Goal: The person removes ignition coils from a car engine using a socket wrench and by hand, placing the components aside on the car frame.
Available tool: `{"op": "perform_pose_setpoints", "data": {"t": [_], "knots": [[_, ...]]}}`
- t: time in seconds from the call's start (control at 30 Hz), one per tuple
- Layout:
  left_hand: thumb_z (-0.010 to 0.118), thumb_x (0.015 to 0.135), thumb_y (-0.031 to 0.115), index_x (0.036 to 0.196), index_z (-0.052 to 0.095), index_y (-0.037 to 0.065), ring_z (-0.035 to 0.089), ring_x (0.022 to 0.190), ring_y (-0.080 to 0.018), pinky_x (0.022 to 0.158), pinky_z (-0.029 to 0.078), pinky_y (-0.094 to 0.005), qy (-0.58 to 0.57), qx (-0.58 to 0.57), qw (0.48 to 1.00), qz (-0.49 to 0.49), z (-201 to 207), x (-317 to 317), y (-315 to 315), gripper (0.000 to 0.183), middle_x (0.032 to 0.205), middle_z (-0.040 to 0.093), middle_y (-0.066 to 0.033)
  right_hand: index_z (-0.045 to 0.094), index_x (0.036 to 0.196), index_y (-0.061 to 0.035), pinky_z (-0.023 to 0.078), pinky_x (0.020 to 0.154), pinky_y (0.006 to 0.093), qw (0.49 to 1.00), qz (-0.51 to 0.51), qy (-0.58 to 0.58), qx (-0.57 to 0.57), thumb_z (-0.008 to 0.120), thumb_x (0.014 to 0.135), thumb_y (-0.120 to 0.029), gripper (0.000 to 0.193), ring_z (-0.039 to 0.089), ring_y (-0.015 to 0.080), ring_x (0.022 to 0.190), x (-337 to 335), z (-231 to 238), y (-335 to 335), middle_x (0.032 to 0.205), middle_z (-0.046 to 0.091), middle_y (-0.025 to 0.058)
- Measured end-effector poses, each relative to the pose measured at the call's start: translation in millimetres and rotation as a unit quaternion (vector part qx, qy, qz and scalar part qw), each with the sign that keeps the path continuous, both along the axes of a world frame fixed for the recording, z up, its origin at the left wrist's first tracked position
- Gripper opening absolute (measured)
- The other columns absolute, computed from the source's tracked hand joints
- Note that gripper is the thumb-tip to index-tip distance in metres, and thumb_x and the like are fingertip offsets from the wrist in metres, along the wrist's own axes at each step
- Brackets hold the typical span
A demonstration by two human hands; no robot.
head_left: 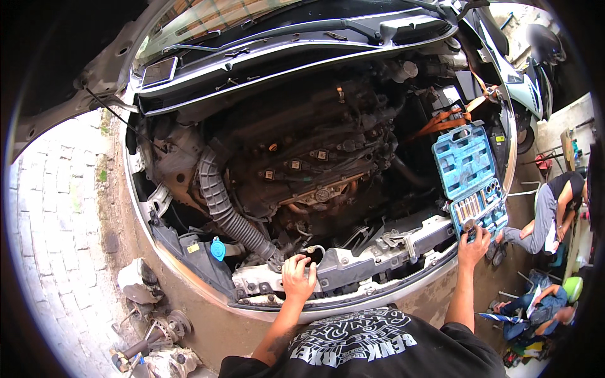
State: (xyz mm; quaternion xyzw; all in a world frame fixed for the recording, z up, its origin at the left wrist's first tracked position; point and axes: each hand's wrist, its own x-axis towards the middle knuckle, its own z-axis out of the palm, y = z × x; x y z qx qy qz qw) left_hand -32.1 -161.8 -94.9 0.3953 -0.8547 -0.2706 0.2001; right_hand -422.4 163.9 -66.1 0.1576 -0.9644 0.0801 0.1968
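Observation:
My right hand is at the near edge of an open blue socket set case. Its fingers close on a tool with a round metal head, which looks like a ratchet; most of the handle is hidden. Several sockets lie in rows in the case's lower half, just beyond that hand. My left hand rests on the front crossmember of the car, fingers loosely bent and apart, with nothing visible in them. Beyond both hands lies the uncovered engine.
A ribbed air hose curves along the engine's left. A blue reservoir cap sits front left. Orange straps lie behind the case. A phone-like device rests under the windshield. Removed car parts lie on the ground, left. People sit at right.

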Motion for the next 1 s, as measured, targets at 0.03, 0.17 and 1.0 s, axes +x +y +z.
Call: {"op": "perform_pose_setpoints", "data": {"t": [0.03,0.17,1.0], "knots": [[0.075,0.082,0.017,0.095,0.068,0.008,0.062,0.097,-0.0294,0.083,0.046,-0.0421,-0.006,-0.006,1.000,0.005,-0.8,-1.5,0.4,0.017,0.103,0.065,-0.0100,0.066,0.115,-0.0079,0.045,0.093,0.0523,1.000,-0.003,0.002,-0.001,0.074,0.077,-0.014,0.040,0.055,0.0357,0.116,0.5,0.4,-0.4,0.119,0.057,0.0131],[0.075,0.083,0.018,0.091,0.067,0.009,0.062,0.093,-0.0269,0.081,0.046,-0.0411,-0.016,-0.024,0.999,0.026,-1.6,-8.1,0.9,0.015,0.099,0.066,-0.0070,0.065,0.119,-0.0076,0.045,0.095,0.0519,1.000,-0.008,0.005,0.005,0.074,0.077,-0.014,0.043,0.054,0.0356,0.119,3.3,2.8,-1.4,0.121,0.057,0.0132],[0.073,0.084,0.022,0.080,0.062,0.010,0.062,0.087,-0.0283,0.077,0.046,-0.0423,-0.048,-0.064,0.996,0.033,-0.2,-10.3,1.3,0.016,0.090,0.064,-0.0073,0.070,0.104,-0.0054,0.054,0.085,0.0466,0.871,0.430,-0.170,0.166,0.070,0.086,-0.035,0.034,0.068,0.0367,0.093,-10.5,9.4,-417.9,0.093,0.071,0.0174]]}}
